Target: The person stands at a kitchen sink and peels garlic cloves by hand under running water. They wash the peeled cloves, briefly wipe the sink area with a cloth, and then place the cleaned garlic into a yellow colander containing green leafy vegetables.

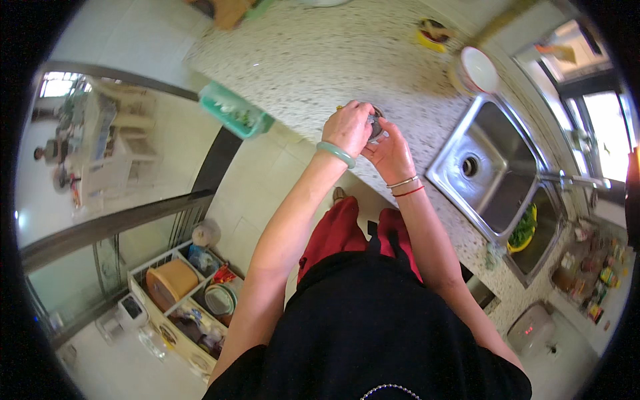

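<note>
Both hands meet over the front edge of the speckled stone counter [320, 67]. Between them is a small round thing [375, 127], dark with a silvery, glassy rim, mostly hidden by fingers. My left hand [347, 128], with a pale green bangle [337, 154] at the wrist, curls its fingers over the thing's top and left side. From the right, my right hand [392, 155] cups it with thumb and fingers. A silver bracelet and a red string circle that wrist. What exactly the thing is cannot be made out.
To the right is a double steel sink [483, 163], with a yellow basket of greens [523, 230] in one basin. A white bowl [478, 70] and a small yellow dish [433, 37] stand behind. A green bin [233, 113] hangs at the counter's left edge. Storage drawers [187, 300] stand lower left.
</note>
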{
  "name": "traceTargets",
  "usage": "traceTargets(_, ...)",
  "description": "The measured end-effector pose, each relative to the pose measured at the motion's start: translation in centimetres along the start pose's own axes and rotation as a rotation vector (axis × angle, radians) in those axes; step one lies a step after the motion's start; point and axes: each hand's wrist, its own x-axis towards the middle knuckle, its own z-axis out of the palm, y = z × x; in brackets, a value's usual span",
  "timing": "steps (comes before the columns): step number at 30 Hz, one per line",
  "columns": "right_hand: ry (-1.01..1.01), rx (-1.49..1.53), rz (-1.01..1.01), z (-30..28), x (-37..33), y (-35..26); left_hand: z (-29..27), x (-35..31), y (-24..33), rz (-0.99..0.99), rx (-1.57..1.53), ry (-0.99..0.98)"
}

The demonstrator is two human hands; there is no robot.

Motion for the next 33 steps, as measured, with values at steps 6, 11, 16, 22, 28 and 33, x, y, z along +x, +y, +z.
traceTargets(6, -0.006, -0.057, 0.192, 6.8, 6.2, 8.2, -6.0, -2.7, -10.7, -0.175, -0.040, 0.111)
traceTargets(11, -0.089, -0.030, 0.397, 7.5, 10.2, 11.5, -8.0, -4.4, -16.5, -0.347, -0.212, 0.103)
traceTargets(16, -0.016, -0.052, 0.479, 8.4, 13.3, 15.8, -9.0, -6.5, -21.8, -0.458, -0.413, 0.148)
traceTargets(22, 0.042, 0.023, 0.533, 9.4, 16.5, 19.7, -9.5, -6.8, -27.7, -0.550, -0.558, 0.052)
traceTargets(28, 0.246, 0.015, 0.475, 10.8, 20.0, 24.9, -9.8, -5.4, -34.7, -0.480, -0.586, -0.134)
traceTargets(33, 0.420, 0.080, 0.399, 12.9, 21.8, 27.3, -9.2, -4.0, -40.9, -0.527, -0.730, -0.255)
